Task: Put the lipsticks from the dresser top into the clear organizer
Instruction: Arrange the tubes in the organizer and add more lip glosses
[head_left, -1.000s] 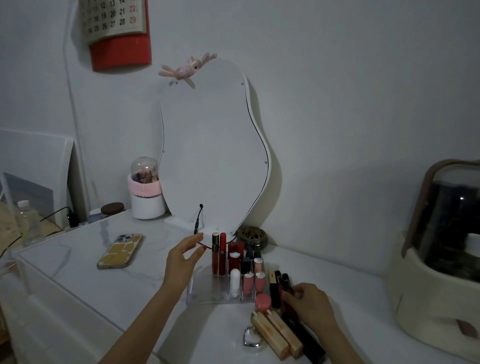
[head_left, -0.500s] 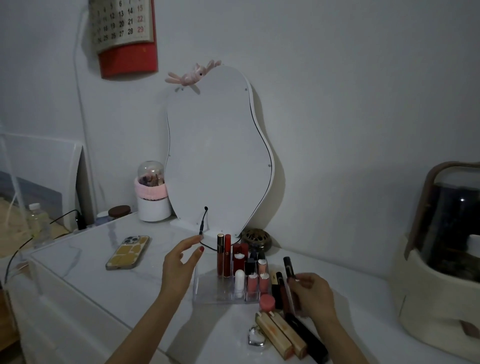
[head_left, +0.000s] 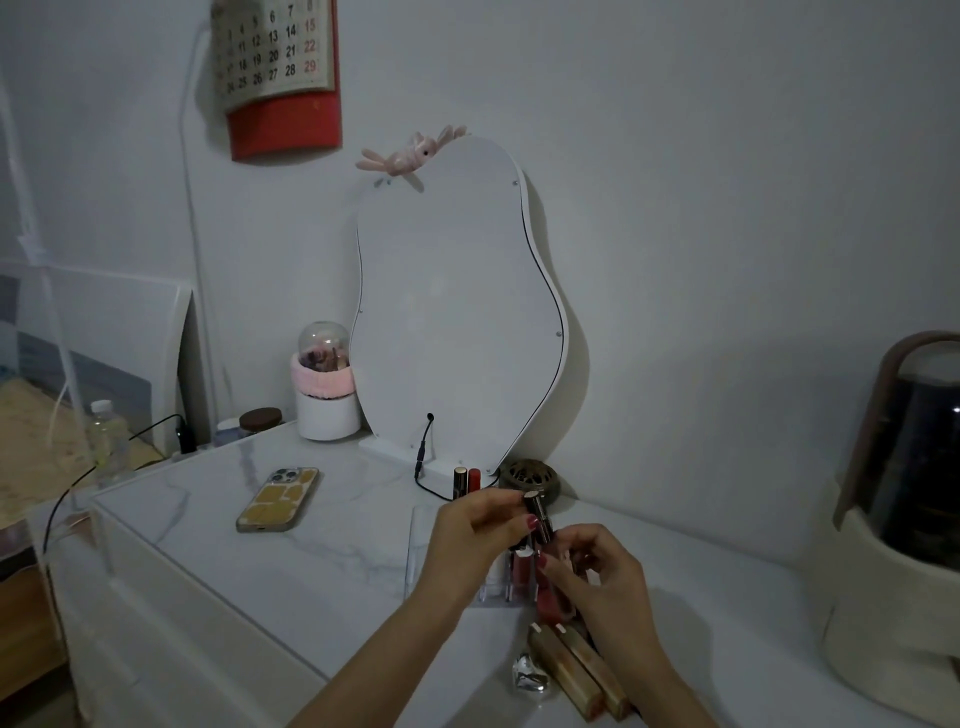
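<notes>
White marble table | both hands holding dark tube lipstick: left hand pinching, right hand gripping below | next: lowering into clear acrylic organizer under hands

There is a single view, worn on the person's head, that looks forward and slightly down across the white marble-patterned dresser top toward the pale wall with the wavy white standing mirror. It sits close, at arm's length: both forearms enter from the bottom edge and the wide lens bends the room's edges, so the red-backed wall calendar leans at top left
</notes>
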